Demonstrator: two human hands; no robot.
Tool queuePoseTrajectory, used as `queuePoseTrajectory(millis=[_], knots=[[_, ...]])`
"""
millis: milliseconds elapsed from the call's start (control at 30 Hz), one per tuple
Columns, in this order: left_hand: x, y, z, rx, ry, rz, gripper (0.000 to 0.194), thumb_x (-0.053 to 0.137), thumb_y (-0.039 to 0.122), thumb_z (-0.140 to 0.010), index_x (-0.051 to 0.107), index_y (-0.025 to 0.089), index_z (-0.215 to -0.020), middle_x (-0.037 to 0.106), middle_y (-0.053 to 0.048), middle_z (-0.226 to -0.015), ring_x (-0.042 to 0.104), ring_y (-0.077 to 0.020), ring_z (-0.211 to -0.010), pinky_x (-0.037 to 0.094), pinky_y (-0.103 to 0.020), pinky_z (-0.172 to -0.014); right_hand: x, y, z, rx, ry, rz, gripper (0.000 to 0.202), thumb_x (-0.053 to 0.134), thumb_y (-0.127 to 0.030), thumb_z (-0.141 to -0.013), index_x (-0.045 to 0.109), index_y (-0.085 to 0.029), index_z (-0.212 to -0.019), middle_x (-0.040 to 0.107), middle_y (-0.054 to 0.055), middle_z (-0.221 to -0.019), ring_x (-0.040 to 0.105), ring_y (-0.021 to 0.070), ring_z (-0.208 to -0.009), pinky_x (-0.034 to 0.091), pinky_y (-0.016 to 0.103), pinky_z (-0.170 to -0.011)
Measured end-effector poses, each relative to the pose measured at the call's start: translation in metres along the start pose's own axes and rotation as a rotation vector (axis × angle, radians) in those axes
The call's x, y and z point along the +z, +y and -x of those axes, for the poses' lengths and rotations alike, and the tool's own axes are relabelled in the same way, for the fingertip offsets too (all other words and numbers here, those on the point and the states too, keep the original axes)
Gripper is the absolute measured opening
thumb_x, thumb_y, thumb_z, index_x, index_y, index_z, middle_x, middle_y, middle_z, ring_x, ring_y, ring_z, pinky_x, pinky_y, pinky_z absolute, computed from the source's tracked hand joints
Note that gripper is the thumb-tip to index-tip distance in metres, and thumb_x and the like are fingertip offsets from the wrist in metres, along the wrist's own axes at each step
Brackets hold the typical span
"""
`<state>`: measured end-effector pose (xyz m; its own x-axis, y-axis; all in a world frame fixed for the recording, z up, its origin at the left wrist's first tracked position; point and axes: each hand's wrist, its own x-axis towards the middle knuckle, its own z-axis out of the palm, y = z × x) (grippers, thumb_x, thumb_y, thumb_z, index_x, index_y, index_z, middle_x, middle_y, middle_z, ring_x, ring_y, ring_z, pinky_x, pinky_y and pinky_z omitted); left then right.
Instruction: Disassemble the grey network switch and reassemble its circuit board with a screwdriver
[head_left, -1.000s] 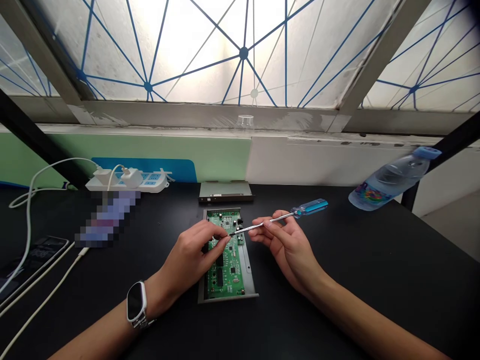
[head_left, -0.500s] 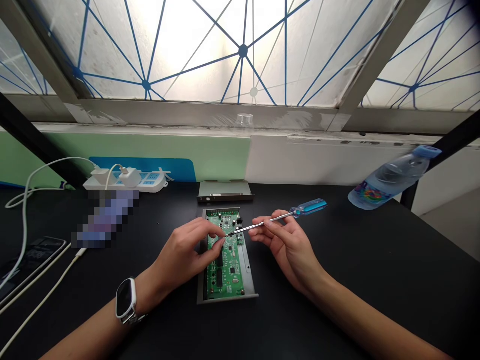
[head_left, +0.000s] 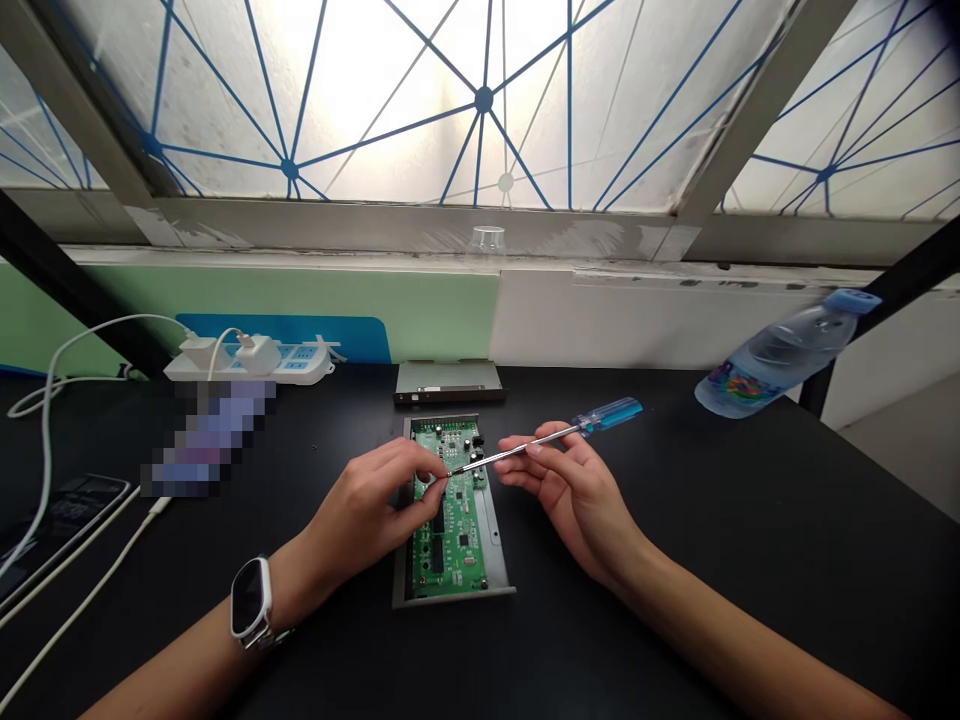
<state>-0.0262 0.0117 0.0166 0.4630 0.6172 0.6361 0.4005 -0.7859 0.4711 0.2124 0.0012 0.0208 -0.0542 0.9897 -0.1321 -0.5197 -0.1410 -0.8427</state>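
A green circuit board [head_left: 457, 550] lies in a grey metal tray [head_left: 496, 560] on the black table. Above the board, my left hand [head_left: 390, 490] pinches something tiny, perhaps a screw, between thumb and forefinger; it is too small to make out. My right hand [head_left: 574, 490] holds a screwdriver [head_left: 517, 450] by its metal shaft. The blue clear handle points up to the right, and the dark tip meets the left fingertips over the board.
Behind the tray lies a metal cover [head_left: 450, 385]. A power strip [head_left: 300, 375] with white plugs and cables, a phone [head_left: 67, 520] and a blurred-out object are at the left. A water bottle [head_left: 780, 355] leans at the right, against a black post.
The screwdriver has shifted slightly left and down, its tip now meeting the left fingertips. My left hand has hardly moved.
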Motion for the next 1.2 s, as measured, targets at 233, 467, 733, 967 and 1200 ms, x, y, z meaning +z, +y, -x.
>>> queuePoseTrajectory(millis=[233, 467, 733, 967, 1200], knots=[[-0.001, 0.001, 0.001, 0.014, 0.009, 0.001, 0.013, 0.064, 0.006, -0.093, 0.063, 0.018, -0.097, 0.071, -0.003, -0.089, 0.066, -0.0121, -0.077, 0.053, -0.022, -0.069, -0.003, -0.001, -0.003, 0.023, 0.016, 0.044, 0.039, 0.089, -0.029, -0.077, 0.056, -0.021, -0.096, 0.081, 0.009, -0.099, 0.078, 0.0185, -0.069, 0.063, 0.028, -0.065], [-0.002, 0.001, 0.001, -0.006, -0.094, -0.036, 0.012, 0.053, 0.007, -0.098, 0.053, 0.019, -0.098, 0.061, -0.002, -0.087, 0.058, -0.0125, -0.073, 0.049, -0.025, -0.067, -0.005, 0.002, -0.005, 0.021, 0.008, 0.056, 0.033, 0.09, -0.033, -0.078, 0.06, -0.018, -0.083, 0.08, 0.006, -0.089, 0.075, 0.0157, -0.062, 0.059, 0.023, -0.055], [-0.009, -0.003, 0.0, -0.107, -0.159, 0.012, 0.009, 0.047, 0.012, -0.102, 0.05, 0.021, -0.101, 0.058, -0.002, -0.094, 0.055, -0.0126, -0.074, 0.048, -0.026, -0.07, -0.005, 0.0, -0.003, 0.02, 0.0, 0.063, 0.029, 0.088, -0.033, -0.081, 0.063, -0.019, -0.082, 0.079, 0.006, -0.094, 0.075, 0.0156, -0.066, 0.057, 0.021, -0.052], [-0.053, -0.032, 0.0, -0.302, -0.309, -0.241, 0.013, 0.048, 0.029, -0.103, 0.057, 0.022, -0.1, 0.062, -0.006, -0.105, 0.063, -0.0186, -0.087, 0.051, -0.033, -0.08, -0.013, -0.009, -0.012, -0.016, 0.025, 0.135, 0.031, 0.088, -0.035, -0.079, 0.062, -0.019, -0.082, 0.079, 0.006, -0.093, 0.075, 0.0158, -0.066, 0.057, 0.022, -0.052], [-0.098, -0.082, 0.024, -0.528, -0.423, -0.447, 0.025, 0.054, 0.044, -0.087, 0.068, 0.022, -0.087, 0.066, -0.01, -0.101, 0.065, -0.0278, -0.091, 0.053, -0.04, -0.081, -0.01, -0.004, -0.006, 0.027, -0.056, 0.226, 0.034, 0.088, -0.039, -0.078, 0.062, -0.018, -0.081, 0.079, 0.008, -0.09, 0.075, 0.0173, -0.065, 0.056, 0.022, -0.05]])
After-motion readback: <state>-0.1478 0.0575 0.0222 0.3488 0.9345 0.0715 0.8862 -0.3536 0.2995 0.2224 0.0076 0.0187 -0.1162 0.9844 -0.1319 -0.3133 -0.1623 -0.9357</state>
